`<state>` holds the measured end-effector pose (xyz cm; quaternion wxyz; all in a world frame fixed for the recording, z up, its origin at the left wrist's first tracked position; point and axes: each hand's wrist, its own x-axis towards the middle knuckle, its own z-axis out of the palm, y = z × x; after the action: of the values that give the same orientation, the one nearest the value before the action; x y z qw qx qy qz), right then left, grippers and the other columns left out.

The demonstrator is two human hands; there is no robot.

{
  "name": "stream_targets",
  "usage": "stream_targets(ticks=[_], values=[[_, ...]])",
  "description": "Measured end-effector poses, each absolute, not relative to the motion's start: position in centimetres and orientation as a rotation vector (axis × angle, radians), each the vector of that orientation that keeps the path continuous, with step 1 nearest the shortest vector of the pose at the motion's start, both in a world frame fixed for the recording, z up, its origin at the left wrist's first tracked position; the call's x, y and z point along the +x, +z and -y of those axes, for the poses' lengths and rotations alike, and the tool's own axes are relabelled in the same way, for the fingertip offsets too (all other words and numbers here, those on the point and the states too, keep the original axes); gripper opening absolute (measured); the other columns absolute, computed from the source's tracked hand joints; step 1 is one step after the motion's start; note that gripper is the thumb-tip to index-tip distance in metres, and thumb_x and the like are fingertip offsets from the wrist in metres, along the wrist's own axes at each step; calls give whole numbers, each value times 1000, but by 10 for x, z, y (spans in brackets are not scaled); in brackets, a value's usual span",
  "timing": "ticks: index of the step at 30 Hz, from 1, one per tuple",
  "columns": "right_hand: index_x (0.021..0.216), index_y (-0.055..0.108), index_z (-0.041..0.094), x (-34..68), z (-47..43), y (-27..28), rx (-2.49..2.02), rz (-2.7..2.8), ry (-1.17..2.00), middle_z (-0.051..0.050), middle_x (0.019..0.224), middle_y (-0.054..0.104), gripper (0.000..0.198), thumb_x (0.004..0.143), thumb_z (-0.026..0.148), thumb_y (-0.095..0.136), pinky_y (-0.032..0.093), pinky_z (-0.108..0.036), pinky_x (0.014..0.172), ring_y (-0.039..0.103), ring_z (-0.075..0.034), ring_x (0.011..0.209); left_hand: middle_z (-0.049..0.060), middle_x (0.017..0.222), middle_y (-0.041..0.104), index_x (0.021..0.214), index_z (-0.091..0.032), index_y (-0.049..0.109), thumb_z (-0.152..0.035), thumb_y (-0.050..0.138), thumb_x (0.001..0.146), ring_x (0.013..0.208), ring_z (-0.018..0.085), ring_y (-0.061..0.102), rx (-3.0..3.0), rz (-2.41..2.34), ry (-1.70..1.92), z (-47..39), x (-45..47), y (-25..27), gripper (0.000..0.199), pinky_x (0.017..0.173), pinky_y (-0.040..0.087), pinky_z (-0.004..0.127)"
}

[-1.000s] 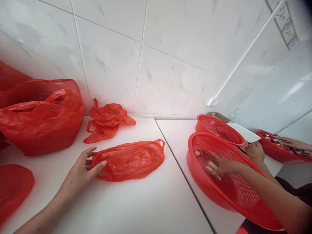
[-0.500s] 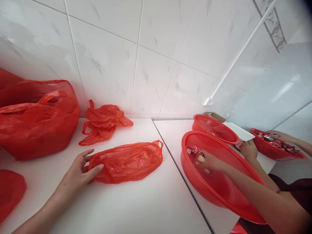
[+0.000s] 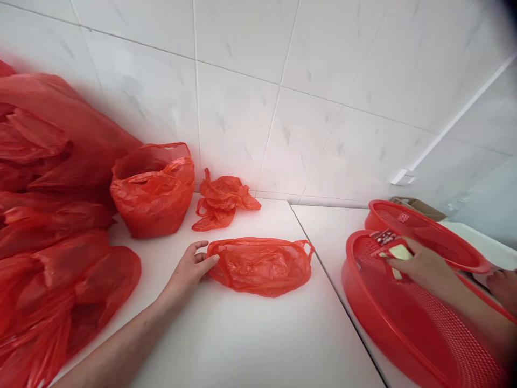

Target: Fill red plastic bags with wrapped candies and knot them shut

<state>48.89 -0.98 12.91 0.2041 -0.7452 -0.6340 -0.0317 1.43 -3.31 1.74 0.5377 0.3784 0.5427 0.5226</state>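
Observation:
My left hand [image 3: 194,264] is at the left end of an opened red plastic bag [image 3: 262,267], its thumb over the rim and its fingers at the bag's edge. The bag lies spread on the white table, mouth upward, with a handle loop at its right end. My right hand [image 3: 412,258] is above a large red plastic basket [image 3: 379,323], gripping some small wrapped packets [image 3: 385,237]. One packet has a dark and red pattern and another part looks pale yellow; motion smears their details.
On the left are a standing red bag [image 3: 153,210] and a large heap of red bags [image 3: 52,242]. A crumpled red bag [image 3: 226,196] lies by the tiled wall. Behind my basket is a second red basket [image 3: 428,231], with a co-worker's hand [image 3: 503,285] at the far right.
The view has swung left, so more red bags show. My right hand has lifted the packets from inside the basket to about its rim. My left hand stays at the bag's edge.

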Motion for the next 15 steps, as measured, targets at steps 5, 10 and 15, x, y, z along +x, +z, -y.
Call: stream_targets(ticks=[5,10,15], values=[[107,60,35,365,19,160,-1590,2167,-27,-2,112,63,36,74,20,56,48,-36,80,58,-24,104,4,87,66,120,-21,43,-43,72,72,78,19,67,867,-1184,1303,32,14,14,60,76,52,36],[107,61,29,263,11,126,-1180,2687,8,0,95,62,46,71,4,49,48,-27,74,58,-18,92,0,77,66,115,-21,45,-36,74,72,73,14,63,849,-1040,1336,32,13,10,54,76,50,30],[119,56,33,232,-4,99,-1164,2700,41,6,106,63,60,64,15,69,49,-22,76,60,-15,94,2,87,69,114,-20,45,-31,75,72,68,9,60,840,-948,1389,30,6,11,53,76,47,25]])
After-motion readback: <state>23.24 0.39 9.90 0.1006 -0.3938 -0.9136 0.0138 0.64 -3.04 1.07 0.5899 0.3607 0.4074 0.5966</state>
